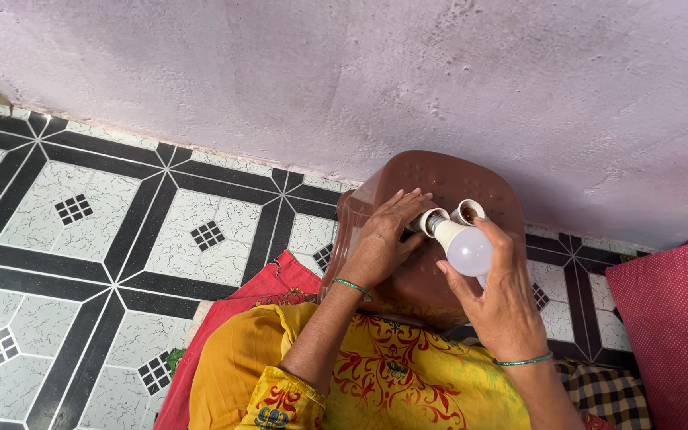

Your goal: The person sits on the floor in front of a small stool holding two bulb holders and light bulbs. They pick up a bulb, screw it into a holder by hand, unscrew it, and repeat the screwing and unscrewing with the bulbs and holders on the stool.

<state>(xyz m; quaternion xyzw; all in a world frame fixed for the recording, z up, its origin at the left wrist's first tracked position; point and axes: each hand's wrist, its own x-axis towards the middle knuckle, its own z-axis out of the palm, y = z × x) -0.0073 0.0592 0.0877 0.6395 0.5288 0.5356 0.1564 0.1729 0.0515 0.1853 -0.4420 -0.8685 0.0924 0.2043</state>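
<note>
Yellow printed fabric nearest us, our right hand [497, 299] clasping one smooth white bulb [469, 248], our left hand [382, 239] pinching one of two white round sockets [427, 220], second socket [468, 212] beside, both on one glossy brown plastic stool [455, 179], black-and-white tiled floor [81, 215], rough lilac wall [360, 72] beyond.

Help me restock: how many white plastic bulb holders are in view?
2: one white plastic bulb holder in the left hand, meeting the white bulb held by the right hand; another beside it. Others may be hidden.
</note>
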